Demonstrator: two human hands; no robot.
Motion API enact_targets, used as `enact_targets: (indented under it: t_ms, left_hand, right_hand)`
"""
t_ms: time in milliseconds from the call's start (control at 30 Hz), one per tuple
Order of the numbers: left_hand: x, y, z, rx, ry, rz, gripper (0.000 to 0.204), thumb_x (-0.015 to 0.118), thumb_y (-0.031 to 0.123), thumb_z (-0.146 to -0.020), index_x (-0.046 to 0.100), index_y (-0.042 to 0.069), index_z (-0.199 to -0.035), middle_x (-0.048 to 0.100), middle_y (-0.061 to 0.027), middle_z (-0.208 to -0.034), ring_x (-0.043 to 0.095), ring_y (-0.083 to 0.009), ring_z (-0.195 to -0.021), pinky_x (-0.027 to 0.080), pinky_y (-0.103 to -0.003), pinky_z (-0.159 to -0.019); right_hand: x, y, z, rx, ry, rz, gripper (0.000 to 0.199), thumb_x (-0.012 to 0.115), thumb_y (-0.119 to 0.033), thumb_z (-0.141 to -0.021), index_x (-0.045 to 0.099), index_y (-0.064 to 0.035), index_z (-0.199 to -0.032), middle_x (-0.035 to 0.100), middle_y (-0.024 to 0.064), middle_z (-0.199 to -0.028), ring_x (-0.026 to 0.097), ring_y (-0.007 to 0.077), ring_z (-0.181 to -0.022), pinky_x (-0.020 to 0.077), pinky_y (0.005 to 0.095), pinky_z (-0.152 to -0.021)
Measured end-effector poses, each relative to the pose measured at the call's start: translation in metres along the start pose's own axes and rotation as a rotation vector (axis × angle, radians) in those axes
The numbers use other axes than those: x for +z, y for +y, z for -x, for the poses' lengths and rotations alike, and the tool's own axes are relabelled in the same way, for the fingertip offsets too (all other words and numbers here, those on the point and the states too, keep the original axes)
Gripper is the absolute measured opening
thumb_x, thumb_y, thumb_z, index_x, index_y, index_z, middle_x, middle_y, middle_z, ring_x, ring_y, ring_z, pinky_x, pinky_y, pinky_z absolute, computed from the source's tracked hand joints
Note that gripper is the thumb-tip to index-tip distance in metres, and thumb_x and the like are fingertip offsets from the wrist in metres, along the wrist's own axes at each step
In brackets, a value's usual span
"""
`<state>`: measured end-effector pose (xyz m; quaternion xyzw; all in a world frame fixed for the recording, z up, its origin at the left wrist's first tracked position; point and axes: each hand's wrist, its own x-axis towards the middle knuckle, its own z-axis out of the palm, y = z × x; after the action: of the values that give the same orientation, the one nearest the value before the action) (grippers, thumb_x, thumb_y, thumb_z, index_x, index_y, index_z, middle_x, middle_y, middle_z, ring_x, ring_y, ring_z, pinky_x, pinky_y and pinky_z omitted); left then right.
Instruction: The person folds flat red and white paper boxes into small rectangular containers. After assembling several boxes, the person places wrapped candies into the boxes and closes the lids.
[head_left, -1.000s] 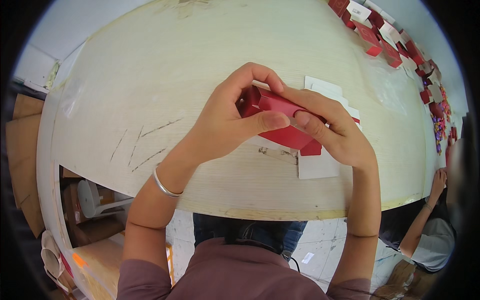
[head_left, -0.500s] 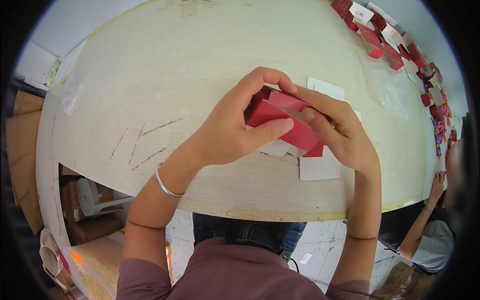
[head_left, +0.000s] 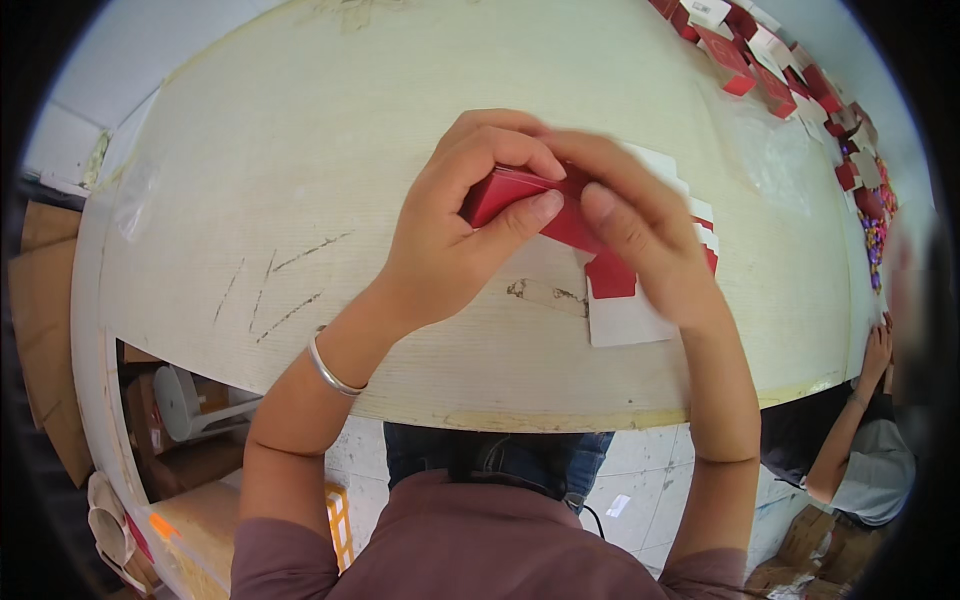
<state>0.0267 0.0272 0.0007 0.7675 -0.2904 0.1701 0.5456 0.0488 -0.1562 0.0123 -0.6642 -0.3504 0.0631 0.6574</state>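
Note:
A small red cardboard box (head_left: 492, 194) is held up over the near middle of the table. My left hand (head_left: 440, 235) is closed round its left end, thumb along the near side and fingers over the top. My right hand (head_left: 655, 235), slightly blurred, closes on the box's right end and hides much of it. Below that hand, a red flap (head_left: 612, 278) shows against flat white card pieces (head_left: 625, 322) on the table; whether it belongs to the box I cannot tell. More red-and-white card pieces (head_left: 706, 235) stick out beyond my right wrist.
Several red-and-white boxes (head_left: 725, 60) are heaped at the far right. Clear plastic film (head_left: 775, 155) lies nearer, with small colourful wrapped pieces (head_left: 872, 250) by the right edge. Another person's hand (head_left: 878, 350) rests there. A white stool (head_left: 180, 400) stands under the table at left.
The box has turned and its upper opening, visible earlier, now looks closed or covered by my fingers. Both hands have shifted slightly left and away from me.

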Motion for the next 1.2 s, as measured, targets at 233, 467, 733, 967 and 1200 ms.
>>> enact_targets:
  t_ms: [233, 467, 733, 967, 1200]
  left_hand:
    - [0.004, 0.005, 0.002, -0.235, 0.333, 0.519, 0.014, 0.058, 0.005, -0.083, 0.049, 0.005, -0.094, 0.053, -0.0076, -0.105, 0.051, -0.0135, -0.095, 0.044, -0.026, -0.081]
    - [0.002, 0.006, 0.003, -0.303, 0.300, 0.481, 0.008, 0.055, 0.011, -0.087, 0.050, 0.005, -0.090, 0.053, -0.0072, -0.105, 0.050, -0.0112, -0.092, 0.043, -0.026, -0.080]
    - [-0.007, 0.008, -0.003, -0.365, 0.394, 0.239, 0.041, 0.029, 0.038, -0.095, 0.042, 0.008, -0.119, 0.043, -0.0125, -0.127, 0.032, -0.0228, -0.126, 0.023, -0.041, -0.103]
    - [0.001, 0.011, -0.002, -0.499, 0.235, 0.337, 0.033, 0.036, 0.032, -0.094, 0.043, 0.008, -0.116, 0.045, -0.0105, -0.124, 0.035, -0.0220, -0.124, 0.024, -0.043, -0.103]
    - [0.002, 0.008, 0.003, -0.490, 0.113, 0.341, 0.025, 0.040, 0.026, -0.094, 0.046, 0.008, -0.110, 0.048, -0.0084, -0.119, 0.040, -0.0194, -0.119, 0.027, -0.042, -0.102]
  right_hand:
    - [-0.003, 0.009, -0.005, -0.088, 0.061, -0.065, 0.030, 0.059, -0.008, -0.083, 0.054, -0.0069, -0.113, 0.049, 0.0061, -0.113, 0.049, 0.0144, -0.101, 0.0468, 0.0285, -0.080]
    - [0.006, 0.010, -0.005, -0.068, 0.152, -0.074, 0.019, 0.057, -0.013, -0.085, 0.060, -0.0039, -0.101, 0.052, 0.0065, -0.108, 0.052, 0.0123, -0.091, 0.0459, 0.0251, -0.073]
    - [-0.045, -0.015, -0.012, 0.471, 0.165, -0.090, 0.036, 0.050, -0.030, -0.088, 0.056, -0.0024, -0.111, 0.060, 0.0075, -0.100, 0.056, 0.0127, -0.082, 0.0451, 0.0256, -0.076]
    - [-0.107, -0.003, -0.006, 0.421, 0.264, 0.038, 0.057, 0.060, -0.041, -0.080, 0.049, -0.0005, -0.118, 0.044, 0.0184, -0.122, 0.048, 0.0282, -0.108, 0.0434, 0.0375, -0.088]
    - [-0.060, -0.013, 0.012, 0.523, -0.452, 1.074, 0.060, 0.075, -0.030, -0.064, 0.052, -0.0034, -0.112, 0.049, 0.0114, -0.107, 0.049, 0.0263, -0.099, 0.0435, 0.0340, -0.079]
